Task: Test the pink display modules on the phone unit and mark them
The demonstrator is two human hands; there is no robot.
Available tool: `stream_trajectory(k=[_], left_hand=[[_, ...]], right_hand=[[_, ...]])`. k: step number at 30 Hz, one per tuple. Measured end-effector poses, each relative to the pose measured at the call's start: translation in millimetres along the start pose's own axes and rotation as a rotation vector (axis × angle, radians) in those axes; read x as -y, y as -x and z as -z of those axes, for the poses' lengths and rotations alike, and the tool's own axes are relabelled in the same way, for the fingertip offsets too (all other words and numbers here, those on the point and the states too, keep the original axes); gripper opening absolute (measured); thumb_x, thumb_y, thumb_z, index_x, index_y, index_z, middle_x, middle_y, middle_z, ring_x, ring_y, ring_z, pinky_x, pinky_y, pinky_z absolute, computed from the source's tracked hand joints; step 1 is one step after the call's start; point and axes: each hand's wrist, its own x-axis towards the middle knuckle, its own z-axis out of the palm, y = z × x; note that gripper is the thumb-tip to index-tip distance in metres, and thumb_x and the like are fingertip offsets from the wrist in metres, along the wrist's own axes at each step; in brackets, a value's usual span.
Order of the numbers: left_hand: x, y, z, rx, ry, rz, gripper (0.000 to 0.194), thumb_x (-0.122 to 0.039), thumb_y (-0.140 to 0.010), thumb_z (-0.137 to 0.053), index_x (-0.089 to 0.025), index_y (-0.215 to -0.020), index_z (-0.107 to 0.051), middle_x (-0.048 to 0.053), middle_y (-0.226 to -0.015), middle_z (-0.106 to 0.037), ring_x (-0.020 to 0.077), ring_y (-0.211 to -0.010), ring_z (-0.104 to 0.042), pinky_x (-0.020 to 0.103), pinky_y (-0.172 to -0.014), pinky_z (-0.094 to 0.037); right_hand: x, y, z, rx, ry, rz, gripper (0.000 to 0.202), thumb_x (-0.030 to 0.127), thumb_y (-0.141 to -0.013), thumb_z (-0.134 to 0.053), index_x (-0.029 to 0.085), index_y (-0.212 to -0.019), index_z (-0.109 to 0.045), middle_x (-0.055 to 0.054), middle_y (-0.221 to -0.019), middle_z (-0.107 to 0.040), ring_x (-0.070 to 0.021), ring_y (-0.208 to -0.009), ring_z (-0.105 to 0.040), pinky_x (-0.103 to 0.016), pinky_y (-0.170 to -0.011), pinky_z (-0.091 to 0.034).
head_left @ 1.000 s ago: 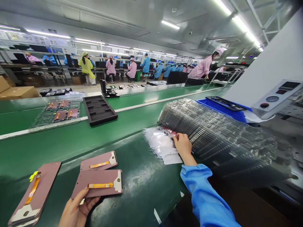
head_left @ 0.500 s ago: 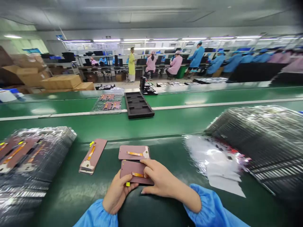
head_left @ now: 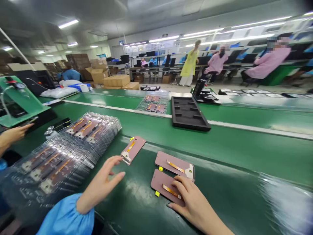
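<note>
My left hand is open, thumb and fingers apart. Its fingertips come close to the lower end of a small stack of phone screens, reddish-brown backs up; whether they touch I cannot tell. My right hand grips the right end of a nearer phone screen, fingers on top and thumb at the near edge. That screen has an orange flex cable and a yellow tab. Just behind it lies another phone screen with its pale connector end to the right.
Stacked clear trays holding screens stand left. Beyond are a tray of screens and a black tray. Clear plastic film lies right. A co-worker's hand is at far left, by a green fixture.
The view has swung left. My left hand has let go of the near phone screen and moved left to the small stack. My right hand stays on the near screen, which now lies on the table.
</note>
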Motion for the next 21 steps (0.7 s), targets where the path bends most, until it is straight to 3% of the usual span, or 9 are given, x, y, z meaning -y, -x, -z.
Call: stream_trajectory(k=[4,8,12,16,18,21], left_hand=[[-16,-4,40.1,-0.147,-0.205,-0.057,0.048,-0.039,-0.070,-0.075,-0.028,-0.116,-0.067,0.006,-0.130,-0.059,0.0290,-0.119,-0.054,0.029,-0.087,-0.049],[-22,-23,83.6,-0.220,-0.450,-0.077,0.056,-0.053,-0.076,-0.067,-0.026,-0.125,-0.060,0.007,-0.133,-0.058,0.0305,-0.119,-0.055,0.030,-0.085,-0.049],[-21,-55,144.7,-0.254,-0.581,0.016,0.067,-0.064,-0.075,-0.061,-0.017,-0.124,-0.060,0.011,-0.132,-0.061,0.0302,-0.116,-0.058,0.031,-0.092,-0.046],[-14,-81,199.0,-0.346,-0.658,0.164,0.062,-0.058,-0.072,-0.068,-0.010,-0.112,-0.066,0.013,-0.115,-0.070,0.0301,-0.105,-0.064,0.032,-0.090,-0.047],[-11,-91,211.3,-0.390,-0.692,0.229,0.049,-0.051,-0.075,-0.071,-0.009,-0.100,-0.069,0.011,-0.101,-0.074,0.0296,-0.099,-0.066,0.034,-0.088,-0.048],[-11,-108,211.3,-0.410,-0.709,0.296,0.033,-0.043,-0.086,-0.064,-0.011,-0.096,-0.068,0.006,-0.097,-0.071,0.0236,-0.092,-0.067,0.038,-0.084,-0.052]], right_hand=[[-8,-5,3,-0.059,0.081,0.045,0.055,0.045,-0.078,-0.074,0.020,-0.123,-0.053,-0.017,-0.122,-0.055,-0.0346,-0.108,-0.058,-0.049,-0.087,-0.053],[-32,-24,8,-0.089,0.138,0.019,0.058,0.048,-0.082,-0.068,0.018,-0.129,-0.052,-0.018,-0.122,-0.055,-0.0353,-0.108,-0.057,-0.050,-0.090,-0.050],[-66,-39,-2,-0.022,0.095,-0.038,0.057,0.048,-0.080,-0.065,0.019,-0.128,-0.054,-0.016,-0.116,-0.057,-0.0319,-0.098,-0.062,-0.044,-0.083,-0.054],[-92,-39,-19,0.007,0.062,-0.045,0.058,0.053,-0.079,-0.064,0.021,-0.126,-0.055,-0.014,-0.115,-0.059,-0.0298,-0.092,-0.065,-0.041,-0.079,-0.056],[-98,-37,-24,0.010,0.076,-0.029,0.059,0.056,-0.080,-0.062,0.020,-0.127,-0.055,-0.015,-0.120,-0.058,-0.0301,-0.094,-0.066,-0.041,-0.080,-0.056],[-101,-35,-26,-0.026,0.137,0.012,0.059,0.057,-0.084,-0.058,0.018,-0.128,-0.054,-0.018,-0.126,-0.057,-0.0329,-0.101,-0.065,-0.044,-0.083,-0.055]])
